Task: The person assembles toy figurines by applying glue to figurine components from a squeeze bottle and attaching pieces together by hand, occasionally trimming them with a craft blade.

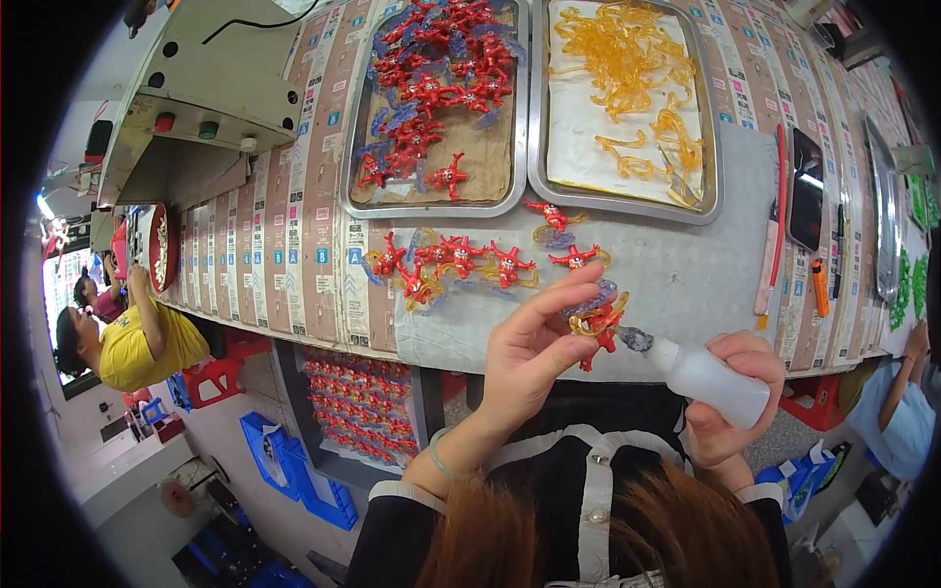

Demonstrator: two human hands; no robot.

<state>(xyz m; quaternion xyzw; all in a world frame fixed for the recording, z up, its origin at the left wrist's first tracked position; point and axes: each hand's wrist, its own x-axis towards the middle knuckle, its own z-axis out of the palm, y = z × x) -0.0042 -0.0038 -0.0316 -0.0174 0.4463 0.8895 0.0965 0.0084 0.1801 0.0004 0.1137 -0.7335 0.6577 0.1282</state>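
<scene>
Above the table edge point(686, 294), the left hand point(534, 348) pinches a red toy figure point(598, 328) while the right hand point(730, 392) grips a squeeze bottle point(706, 377), nozzle touching it; squeezing hard could flood the figure's joint.

The scene is brightly and evenly lit from overhead, with colours vivid and shadows soft and short on the desk point(686, 284). A bright window point(59, 284) at nine o'clock is blown out to white. Mild glare shows on the rims of the metal trays point(527, 147) toward twelve o'clock. The fisheye lens bends straight edges strongly near the rim, and a black vignette rings the picture. The centre is sharp; the hair at six o'clock is soft and blurred.
</scene>
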